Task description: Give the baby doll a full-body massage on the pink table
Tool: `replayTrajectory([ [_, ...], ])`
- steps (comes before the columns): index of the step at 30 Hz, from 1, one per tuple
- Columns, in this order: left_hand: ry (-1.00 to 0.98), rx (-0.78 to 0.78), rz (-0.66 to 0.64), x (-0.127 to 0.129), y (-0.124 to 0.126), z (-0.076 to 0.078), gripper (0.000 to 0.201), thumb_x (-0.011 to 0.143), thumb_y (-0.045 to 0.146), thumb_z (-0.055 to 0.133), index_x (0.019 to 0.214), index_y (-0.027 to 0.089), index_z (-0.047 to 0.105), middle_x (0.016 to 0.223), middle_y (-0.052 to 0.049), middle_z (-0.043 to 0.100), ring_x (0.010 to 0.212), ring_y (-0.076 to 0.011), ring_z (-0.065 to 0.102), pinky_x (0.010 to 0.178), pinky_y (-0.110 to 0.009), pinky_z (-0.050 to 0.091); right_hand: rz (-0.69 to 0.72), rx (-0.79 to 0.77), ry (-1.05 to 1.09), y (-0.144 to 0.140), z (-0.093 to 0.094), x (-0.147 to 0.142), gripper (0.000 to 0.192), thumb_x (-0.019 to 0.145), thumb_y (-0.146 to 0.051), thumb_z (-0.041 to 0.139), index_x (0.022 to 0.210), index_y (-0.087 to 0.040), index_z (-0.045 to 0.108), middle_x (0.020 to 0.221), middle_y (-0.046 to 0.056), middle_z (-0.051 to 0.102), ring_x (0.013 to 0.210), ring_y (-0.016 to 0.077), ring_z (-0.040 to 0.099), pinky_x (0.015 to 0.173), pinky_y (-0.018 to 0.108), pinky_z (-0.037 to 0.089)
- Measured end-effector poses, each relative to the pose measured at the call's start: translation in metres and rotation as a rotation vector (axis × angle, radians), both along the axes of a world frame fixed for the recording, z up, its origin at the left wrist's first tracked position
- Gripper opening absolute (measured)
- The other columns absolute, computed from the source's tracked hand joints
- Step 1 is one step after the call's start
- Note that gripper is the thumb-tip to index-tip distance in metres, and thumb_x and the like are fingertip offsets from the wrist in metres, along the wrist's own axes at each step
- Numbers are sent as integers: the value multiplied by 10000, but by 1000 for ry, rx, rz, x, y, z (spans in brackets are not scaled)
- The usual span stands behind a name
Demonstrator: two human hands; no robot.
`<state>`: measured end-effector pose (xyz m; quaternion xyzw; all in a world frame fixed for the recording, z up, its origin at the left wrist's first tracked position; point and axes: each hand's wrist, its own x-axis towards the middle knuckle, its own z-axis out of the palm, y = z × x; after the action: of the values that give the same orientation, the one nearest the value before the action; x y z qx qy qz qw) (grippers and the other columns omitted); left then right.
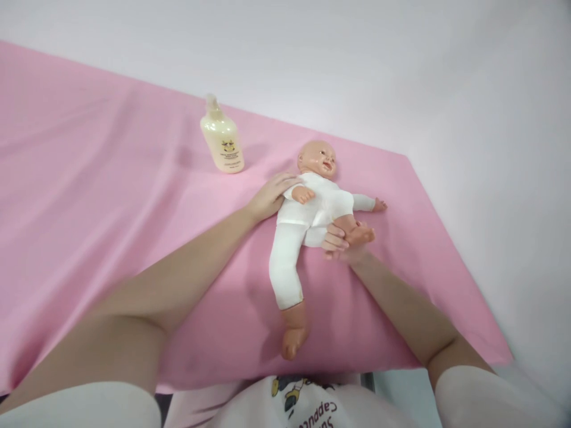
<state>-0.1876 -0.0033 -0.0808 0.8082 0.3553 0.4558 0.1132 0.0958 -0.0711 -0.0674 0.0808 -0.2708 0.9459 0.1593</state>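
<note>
A baby doll (292, 261) in a white cloth body lies on its back on the pink cloth, its bald head toward the far edge. My left hand (272, 195) rests against the doll's side below the shoulder, fingers stretched out beside its bent arm, some partly hidden. My right hand (339, 242) is wrapped around the doll's raised lower leg, just by the bare foot (359, 235). The doll's other leg lies straight toward me. Its far arm is stretched out to the right.
A cream-coloured pump bottle (224, 139) with a printed label stands upright left of the doll's head. The pink cloth (111, 196) covers the table, with folds at the left. A white wall (357, 59) rises behind. The table's right edge slopes toward me.
</note>
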Motion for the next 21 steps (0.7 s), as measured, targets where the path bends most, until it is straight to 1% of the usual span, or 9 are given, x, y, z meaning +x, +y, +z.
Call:
replayTrajectory([
  [2,60,4,-3,2,-2,4,425,1036,440,448,1320,220,677,1414,-153,653,1359,-285,580,1195,-500,438,-113,-63,-71,0,5,-7,514,747,-567,770,737,-252,365,637,-54,496,615,132,452,710,289,580],
  [4,66,-1,5,2,-3,5,407,1033,400,458,1324,218,676,1412,-150,653,1358,-277,578,1191,-494,440,-165,-93,-124,0,7,-11,518,724,-551,788,737,-250,366,638,-51,497,618,128,463,676,269,580],
  [7,5,-10,27,1,-2,0,415,1020,432,491,1331,211,654,1372,-149,673,1317,-280,603,1178,-502,451,-134,-80,-125,1,4,-10,520,710,-573,805,749,-243,405,649,-42,533,630,129,508,676,279,606],
  [9,-83,-27,78,0,0,-5,473,998,515,525,1325,192,634,1337,-157,683,1284,-291,622,1174,-511,454,-34,-7,-48,1,-2,-10,491,732,-598,795,787,-231,473,682,-26,580,659,138,561,703,302,626],
  [13,-381,-110,220,-3,6,-13,708,888,719,616,1338,174,574,1315,-178,665,1302,-321,610,1185,-522,441,305,284,246,0,-16,-17,448,807,-563,757,1003,-177,643,840,62,705,799,193,701,736,317,632],
  [15,-566,-145,261,-6,9,-14,815,833,791,640,1386,206,514,1352,-166,643,1334,-314,588,1187,-513,445,500,464,219,-2,-18,-21,450,806,-479,801,1098,-164,666,903,91,735,882,228,750,773,322,634],
  [17,-748,-165,305,-12,12,-14,849,843,810,619,1449,244,434,1470,-152,572,1408,-294,530,1206,-498,430,627,621,98,-4,-16,-24,438,804,-464,833,1109,-195,670,924,82,744,966,251,773,834,341,636],
  [19,-885,-206,372,-20,15,-15,827,914,786,545,1528,279,322,1630,-132,412,1497,-276,434,1222,-497,414,667,705,9,-6,-12,-25,438,796,-525,836,1080,-237,667,944,60,746,1055,259,770,881,352,633],
  [21,-884,-245,383,-28,17,-18,765,998,746,415,1583,297,212,1720,-119,247,1554,-276,350,1223,-516,408,696,720,-25,-7,-11,-25,450,776,-538,846,1078,-257,665,985,53,752,1129,261,754,915,351,626],
])
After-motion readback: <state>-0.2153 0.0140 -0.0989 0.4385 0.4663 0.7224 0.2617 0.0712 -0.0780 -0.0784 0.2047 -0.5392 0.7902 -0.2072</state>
